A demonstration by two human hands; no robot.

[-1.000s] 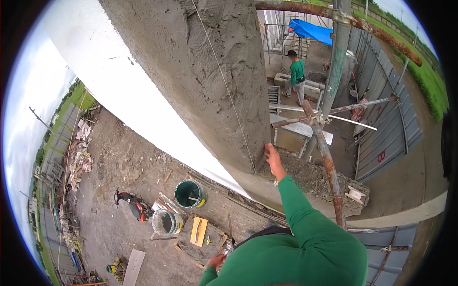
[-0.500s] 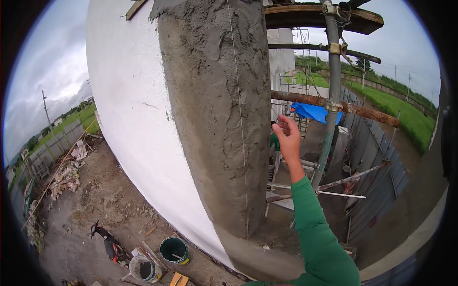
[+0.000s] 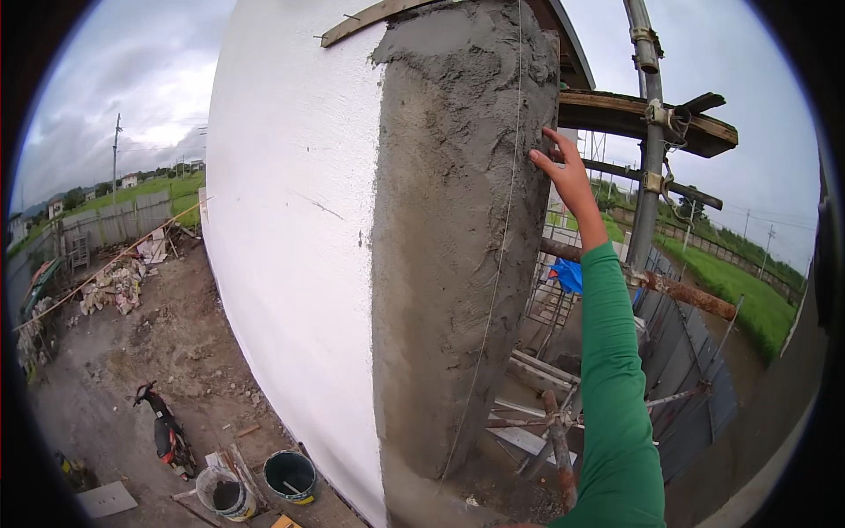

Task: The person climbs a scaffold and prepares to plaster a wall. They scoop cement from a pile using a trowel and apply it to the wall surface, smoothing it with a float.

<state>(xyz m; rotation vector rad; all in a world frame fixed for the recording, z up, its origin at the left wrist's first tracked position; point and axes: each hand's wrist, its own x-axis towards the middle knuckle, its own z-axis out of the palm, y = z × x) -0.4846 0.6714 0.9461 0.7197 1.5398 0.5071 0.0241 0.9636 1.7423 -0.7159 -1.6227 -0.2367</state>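
My right hand [image 3: 566, 172], in a green sleeve, is raised to the upper right edge of a grey mortar-coated column [image 3: 453, 238]. Its fingers are apart and slightly bent, with the fingertips at the column's edge, partly hard to make out. A thin vertical string [image 3: 502, 246] runs down the column face just left of my thumb. Beside the mortar is a white wall [image 3: 290, 220], with a nailed wooden strip [image 3: 361, 19] along the top. My left hand is out of view.
Scaffold pipes [image 3: 653, 176] and wooden planks [image 3: 651, 119] stand at the right, above a metal fence [image 3: 695, 370]. Far below at the left are a motorcycle [image 3: 163, 427], two buckets [image 3: 290, 477], rubble [image 3: 119, 286] and a board [image 3: 106, 497].
My view has tilted up from the ground to the column's top. My right hand has risen from low on the column to near its upper edge; my left hand has left the view.
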